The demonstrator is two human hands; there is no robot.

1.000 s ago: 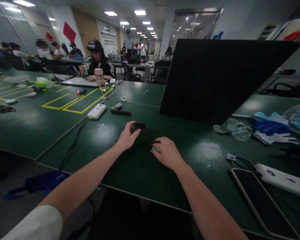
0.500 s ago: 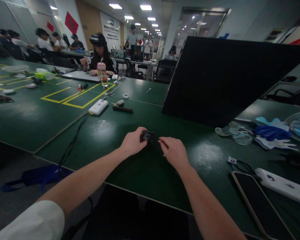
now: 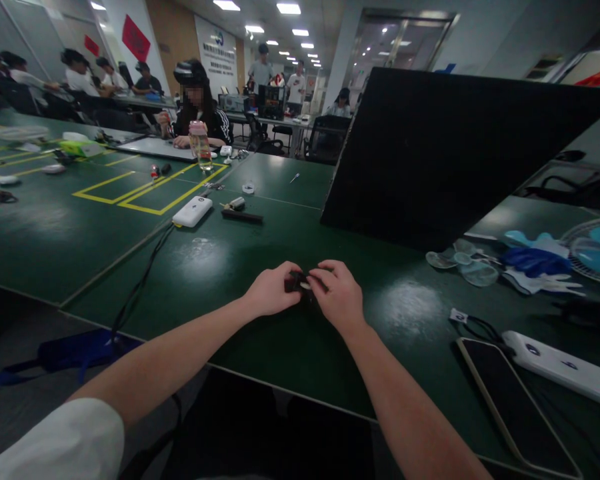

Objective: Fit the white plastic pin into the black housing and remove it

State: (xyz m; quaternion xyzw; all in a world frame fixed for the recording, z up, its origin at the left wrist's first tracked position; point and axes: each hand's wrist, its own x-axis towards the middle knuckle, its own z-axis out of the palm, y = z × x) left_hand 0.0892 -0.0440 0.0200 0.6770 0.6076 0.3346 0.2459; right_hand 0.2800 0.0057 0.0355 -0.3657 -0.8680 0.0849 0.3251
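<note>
right hand (image 3: 337, 297) moved in, now meeting left hand (image 3: 273, 293) on small black object (image 3: 296, 283)

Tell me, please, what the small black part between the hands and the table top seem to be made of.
Small black part: probably matte plastic, dark without glint; too small to be sure. Table top: smooth, semi-gloss green coating, with glare patches.

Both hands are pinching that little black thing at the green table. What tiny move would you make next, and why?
Probably keep the small black part steady with the left hand and work it gently with the right hand. Both hands' fingertips close on it from opposite sides, so it needs no new grip.
</note>
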